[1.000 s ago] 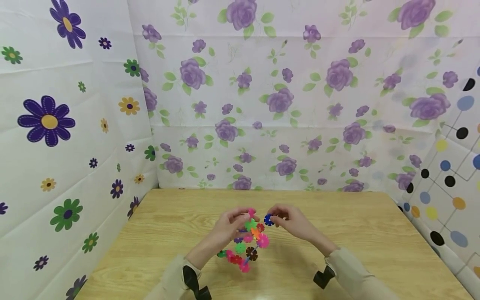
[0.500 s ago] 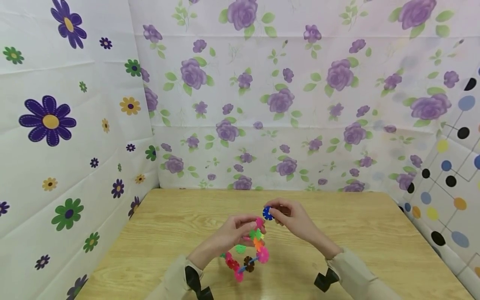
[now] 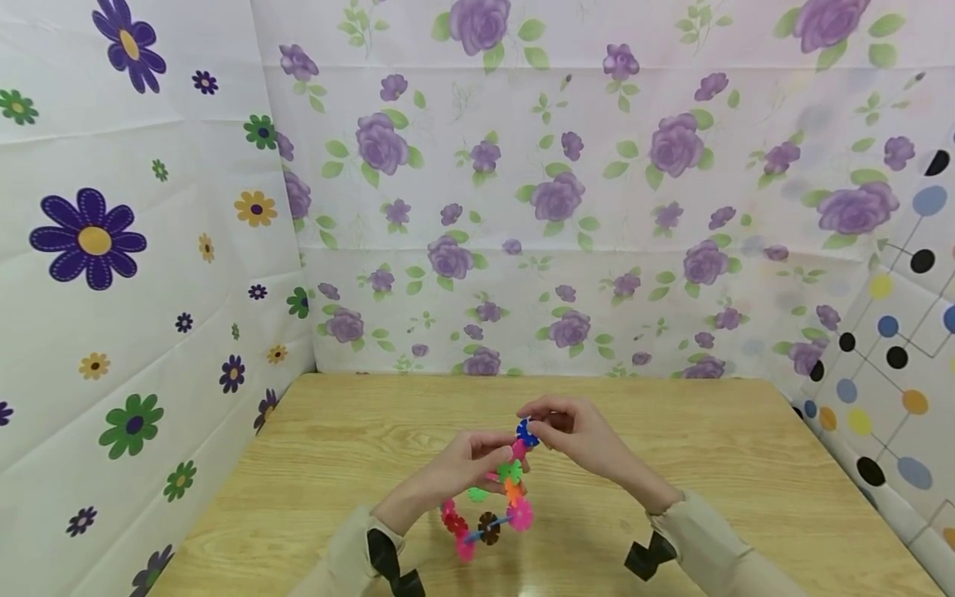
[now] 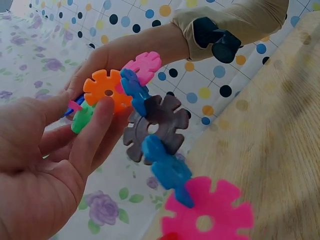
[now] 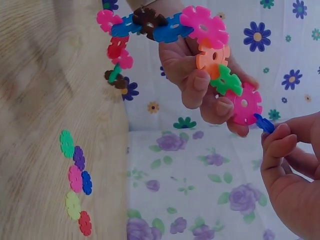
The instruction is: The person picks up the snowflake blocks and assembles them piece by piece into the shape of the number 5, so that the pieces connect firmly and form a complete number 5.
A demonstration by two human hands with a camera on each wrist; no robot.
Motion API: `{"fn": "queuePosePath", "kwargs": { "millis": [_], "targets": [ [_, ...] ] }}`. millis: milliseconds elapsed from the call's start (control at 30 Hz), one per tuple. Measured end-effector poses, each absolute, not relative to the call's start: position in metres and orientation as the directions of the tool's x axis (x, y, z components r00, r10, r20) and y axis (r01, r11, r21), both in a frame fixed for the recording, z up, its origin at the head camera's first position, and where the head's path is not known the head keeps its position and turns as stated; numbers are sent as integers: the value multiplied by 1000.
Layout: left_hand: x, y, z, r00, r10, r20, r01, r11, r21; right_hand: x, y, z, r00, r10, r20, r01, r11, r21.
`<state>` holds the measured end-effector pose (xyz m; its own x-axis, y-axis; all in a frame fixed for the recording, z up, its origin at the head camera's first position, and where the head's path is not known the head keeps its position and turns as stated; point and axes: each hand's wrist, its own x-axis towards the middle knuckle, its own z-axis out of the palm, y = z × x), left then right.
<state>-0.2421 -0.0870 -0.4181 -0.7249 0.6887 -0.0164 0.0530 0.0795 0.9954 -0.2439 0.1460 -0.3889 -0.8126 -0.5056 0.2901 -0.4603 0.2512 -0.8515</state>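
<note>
My left hand (image 3: 462, 466) pinches a pink notched plastic disc (image 5: 244, 106) at the end of a chain of interlocking discs. Between finger and thumb, my right hand (image 3: 580, 429) holds a blue notched disc (image 3: 527, 432). In the right wrist view the blue disc's edge meets the pink disc's rim; whether their slots are fully joined I cannot tell. From the pink disc the chain runs through a green disc (image 5: 228, 81), an orange disc (image 5: 212, 58), a larger pink disc (image 5: 204, 25) and a brown disc (image 5: 150, 22), then curves down below my left hand.
Several loose notched discs (image 5: 75, 178) lie in a row on the wooden table (image 3: 642, 531), seen in the right wrist view. Patterned cloth (image 3: 477, 207) stands behind the table and along both sides. A black wrist camera (image 3: 647, 557) sits on the right sleeve.
The blue disc has come down and left from apart to touching the pink end disc. My left hand has lowered with the chain, which swings down beneath it.
</note>
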Motion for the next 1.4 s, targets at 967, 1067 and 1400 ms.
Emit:
{"fn": "queuePosePath", "kwargs": {
  "millis": [967, 1067, 1400],
  "targets": [
    [-243, -90, -410, -689, 725, 15, 75, 51, 996, -245, 137, -398, -761, -520, 389, -534, 161, -830],
    [-245, -91, -410, -719, 695, -3, 46, 52, 998, -248, 139, -401, -783, -497, 373, -509, 169, -844],
    [-252, -92, -409, -805, 590, 69, 80, -7, 997, -247, 144, -415, -815, -457, 355, -469, 162, -868]
  ]
}}
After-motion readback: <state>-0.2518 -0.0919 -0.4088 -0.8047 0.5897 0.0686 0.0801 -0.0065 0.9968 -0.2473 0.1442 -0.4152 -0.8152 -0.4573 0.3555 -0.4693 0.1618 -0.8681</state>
